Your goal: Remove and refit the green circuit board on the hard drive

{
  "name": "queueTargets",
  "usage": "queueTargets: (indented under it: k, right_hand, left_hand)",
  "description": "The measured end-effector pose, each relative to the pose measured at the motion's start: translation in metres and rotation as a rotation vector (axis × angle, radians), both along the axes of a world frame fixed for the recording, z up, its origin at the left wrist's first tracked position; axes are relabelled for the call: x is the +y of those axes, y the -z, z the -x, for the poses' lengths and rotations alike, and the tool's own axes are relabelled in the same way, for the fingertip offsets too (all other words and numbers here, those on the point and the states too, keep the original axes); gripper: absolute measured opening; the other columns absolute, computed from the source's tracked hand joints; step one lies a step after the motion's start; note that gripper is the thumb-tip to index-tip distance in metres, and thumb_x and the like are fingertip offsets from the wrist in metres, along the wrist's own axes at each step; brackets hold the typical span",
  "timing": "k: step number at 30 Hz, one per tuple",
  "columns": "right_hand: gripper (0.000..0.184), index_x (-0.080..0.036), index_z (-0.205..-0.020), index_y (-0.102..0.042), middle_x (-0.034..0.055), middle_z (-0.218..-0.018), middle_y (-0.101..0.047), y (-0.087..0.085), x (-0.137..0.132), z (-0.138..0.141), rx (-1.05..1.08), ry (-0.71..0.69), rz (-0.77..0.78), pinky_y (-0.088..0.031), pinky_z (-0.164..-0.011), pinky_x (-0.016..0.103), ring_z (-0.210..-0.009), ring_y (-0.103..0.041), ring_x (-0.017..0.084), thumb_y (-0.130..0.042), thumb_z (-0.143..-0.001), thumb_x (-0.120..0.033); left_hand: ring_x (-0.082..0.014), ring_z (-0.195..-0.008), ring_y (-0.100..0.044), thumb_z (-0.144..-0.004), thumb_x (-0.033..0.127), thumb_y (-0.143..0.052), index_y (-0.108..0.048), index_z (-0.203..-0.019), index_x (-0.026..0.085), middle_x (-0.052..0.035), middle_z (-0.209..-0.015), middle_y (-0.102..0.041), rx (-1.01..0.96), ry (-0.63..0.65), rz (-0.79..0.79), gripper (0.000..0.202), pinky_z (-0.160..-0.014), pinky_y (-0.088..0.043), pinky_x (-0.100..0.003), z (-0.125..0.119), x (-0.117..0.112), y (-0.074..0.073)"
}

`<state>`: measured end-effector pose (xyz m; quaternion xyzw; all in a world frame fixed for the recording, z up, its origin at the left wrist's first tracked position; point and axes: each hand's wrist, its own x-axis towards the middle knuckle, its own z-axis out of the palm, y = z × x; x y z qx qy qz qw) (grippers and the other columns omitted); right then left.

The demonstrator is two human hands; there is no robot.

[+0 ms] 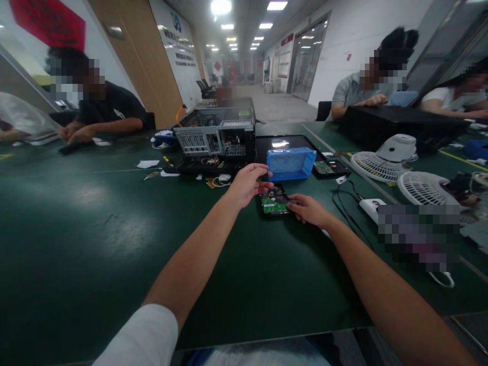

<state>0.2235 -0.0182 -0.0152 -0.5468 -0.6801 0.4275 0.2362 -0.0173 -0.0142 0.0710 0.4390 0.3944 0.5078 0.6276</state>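
A hard drive [273,202] lies circuit side up on the green table [114,229], its green board showing. My left hand [247,183] hovers over its far left edge with curled, parted fingers, and I see nothing in them. My right hand [307,208] rests on the table at the drive's right edge, fingertips touching it. Just behind the drive sits a blue plastic tray [290,163].
An opened computer case [219,133] stands behind, with loose cables and paper scraps around it. Another circuit board [325,168] lies right of the tray. Two white fans [385,160] and a power strip [371,207] with black cables sit at the right. Other people sit at both sides.
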Motion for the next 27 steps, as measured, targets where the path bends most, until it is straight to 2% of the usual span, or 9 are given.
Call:
queueTargets:
  k: [4,7,16,21,27]
  right_hand:
    - [0.037,-0.016,-0.129,-0.058,-0.0037,-0.062,-0.057,-0.0012,-0.0012,0.0006,0.003,0.003,0.003,-0.041,-0.039,0.019,-0.045,-0.049,0.009,-0.06,-0.096,-0.033]
    - [0.038,-0.015,-0.13,-0.057,-0.0032,-0.064,-0.058,-0.0011,-0.0019,0.001,0.016,0.009,0.004,-0.041,-0.039,0.019,-0.046,-0.05,0.009,-0.06,-0.096,-0.032]
    - [0.04,-0.015,-0.132,-0.056,-0.0048,-0.058,-0.056,-0.0026,-0.0024,0.0012,-0.003,0.012,0.018,-0.039,-0.04,0.019,-0.044,-0.048,0.01,-0.059,-0.097,-0.033]
    - [0.038,-0.016,-0.13,-0.058,-0.0034,-0.062,-0.058,-0.0014,-0.0014,0.0011,0.002,0.001,0.011,-0.041,-0.039,0.019,-0.046,-0.05,0.01,-0.06,-0.096,-0.033]
    - [0.035,-0.017,-0.128,-0.059,-0.0015,-0.071,-0.062,0.0039,0.0003,0.0003,0.01,0.009,-0.006,-0.04,-0.039,0.018,-0.047,-0.051,0.009,-0.06,-0.095,-0.031]
  left_hand:
    - [-0.0186,-0.077,-0.073,-0.09,0.018,-0.061,-0.066,-0.101,0.015,-0.011,-0.101,-0.072,-0.081,0.034,0.019,0.012,-0.066,-0.056,-0.028,-0.0011,-0.0026,-0.002]
    - [-0.0188,-0.078,-0.073,-0.09,0.019,-0.061,-0.066,-0.1,0.014,-0.0115,-0.102,-0.072,-0.104,0.029,0.026,0.012,-0.068,-0.057,-0.029,-0.0022,-0.0033,-0.0015]
    - [-0.0143,-0.075,-0.071,-0.086,0.027,-0.075,-0.069,-0.101,0.016,-0.0093,-0.102,-0.071,-0.058,0.031,0.019,0.019,-0.063,-0.053,-0.023,-0.0029,-0.0008,0.0035]
    - [-0.013,-0.072,-0.069,-0.088,0.03,-0.071,-0.073,-0.103,0.018,-0.0096,-0.11,-0.07,0.01,-0.006,0.015,0.019,-0.056,-0.049,-0.021,-0.0017,0.0,0.004]
    - [-0.015,-0.072,-0.071,-0.09,0.033,-0.069,-0.071,-0.107,0.019,-0.0093,-0.11,-0.07,0.021,0.053,0.004,0.023,-0.054,-0.05,-0.021,-0.0003,-0.001,0.0041]
